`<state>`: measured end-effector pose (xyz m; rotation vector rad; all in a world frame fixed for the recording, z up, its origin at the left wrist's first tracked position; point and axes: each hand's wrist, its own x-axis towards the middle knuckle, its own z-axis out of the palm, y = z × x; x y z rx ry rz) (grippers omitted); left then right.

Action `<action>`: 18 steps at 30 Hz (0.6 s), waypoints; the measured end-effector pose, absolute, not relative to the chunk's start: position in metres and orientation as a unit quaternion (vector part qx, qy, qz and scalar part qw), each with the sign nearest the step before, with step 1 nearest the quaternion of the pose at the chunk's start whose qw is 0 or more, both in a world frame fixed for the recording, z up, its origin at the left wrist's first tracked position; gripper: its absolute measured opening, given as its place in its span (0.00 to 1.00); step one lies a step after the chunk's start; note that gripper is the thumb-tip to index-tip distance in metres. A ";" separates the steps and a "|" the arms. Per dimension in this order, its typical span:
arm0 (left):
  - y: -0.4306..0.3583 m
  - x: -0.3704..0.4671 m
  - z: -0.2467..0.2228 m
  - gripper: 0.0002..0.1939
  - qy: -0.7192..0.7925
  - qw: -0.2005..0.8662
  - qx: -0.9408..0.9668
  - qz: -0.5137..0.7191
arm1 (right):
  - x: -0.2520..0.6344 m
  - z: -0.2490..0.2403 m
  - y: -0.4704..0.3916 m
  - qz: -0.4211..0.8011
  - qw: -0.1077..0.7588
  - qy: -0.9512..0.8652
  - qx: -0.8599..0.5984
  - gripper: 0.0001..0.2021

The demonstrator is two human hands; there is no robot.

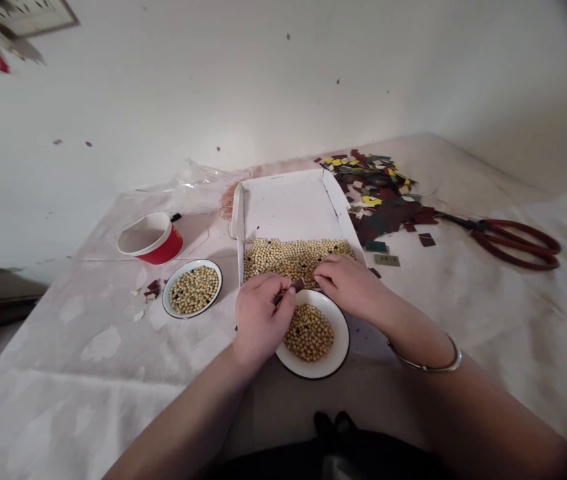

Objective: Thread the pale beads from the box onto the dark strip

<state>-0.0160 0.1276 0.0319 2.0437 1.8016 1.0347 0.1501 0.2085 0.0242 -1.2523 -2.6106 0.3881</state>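
Note:
My left hand [265, 313] is closed, pinching a small dark red flat piece [297, 285] between thumb and fingers. It is above the left rim of a white dish [341, 357] with a dark edge, which holds small round tan beads [309, 333] and a few dark ones. My right hand [346, 283] has its fingers bent together at the near right part of a white tray [293, 203], against the beads [293, 257] spread there. Whatever lies between its fingertips is hidden.
At left stand a second bead dish [165, 303] and a red-and-white paper cup [159, 250]. Pink threads [228, 200] and clear plastic [188, 179] lie behind them. At right are a pile of coloured scraps [388, 210] and large red-handled scissors [513, 240]. A wall rises behind.

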 end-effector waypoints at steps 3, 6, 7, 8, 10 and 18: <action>0.127 -0.016 0.032 0.06 0.613 0.117 0.697 0.354 | 0.150 0.025 0.209 0.120 0.108 -0.890 -0.426 0.12; 0.127 -0.016 0.032 0.06 0.613 0.120 0.696 0.353 | 0.152 0.026 0.210 0.129 0.112 -0.892 -0.418 0.11; 0.127 -0.016 0.032 0.06 0.613 0.119 0.696 0.354 | 0.153 0.026 0.211 0.139 0.116 -0.891 -0.416 0.11; 0.127 -0.016 0.032 0.06 0.613 0.118 0.696 0.355 | 0.153 0.026 0.212 0.150 0.121 -0.890 -0.413 0.10; 0.127 -0.016 0.032 0.06 0.613 0.116 0.696 0.355 | 0.154 0.025 0.212 0.171 0.131 -0.886 -0.410 0.09; 0.127 -0.016 0.032 0.06 0.616 0.118 0.695 0.353 | 0.154 0.025 0.214 0.164 0.177 -0.869 -0.433 0.07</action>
